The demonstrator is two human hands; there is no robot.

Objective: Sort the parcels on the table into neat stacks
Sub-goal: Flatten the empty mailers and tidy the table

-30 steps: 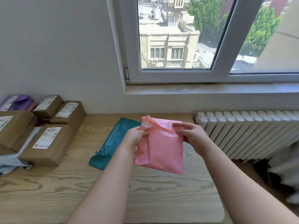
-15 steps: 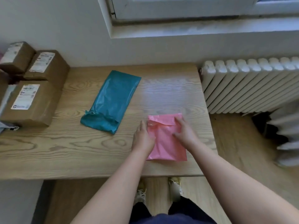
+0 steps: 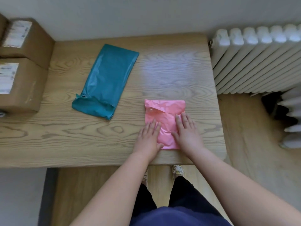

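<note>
A pink mailer bag (image 3: pixel 164 111) lies flat near the right front of the wooden table (image 3: pixel 97 137). My left hand (image 3: pixel 149 137) presses on its left lower edge with straight fingers. Flat on the bag's right lower part lies my right hand (image 3: pixel 187 132), fingers spread. A teal mailer bag (image 3: pixel 107 79) lies at a slant further back and to the left, apart from the pink one. Two brown cardboard boxes (image 3: pixel 19 85) (image 3: pixel 27 38) with white labels stand at the table's left end.
A white radiator (image 3: pixel 254 61) stands just right of the table. The wall runs along the table's back edge. My legs and shoes (image 3: pixel 177 171) show below the front edge, on a wooden floor.
The pink bag went from held up in both hands to lying on the table. Both hands now press flat on it and have slid toward me. The camera tilted downward.
</note>
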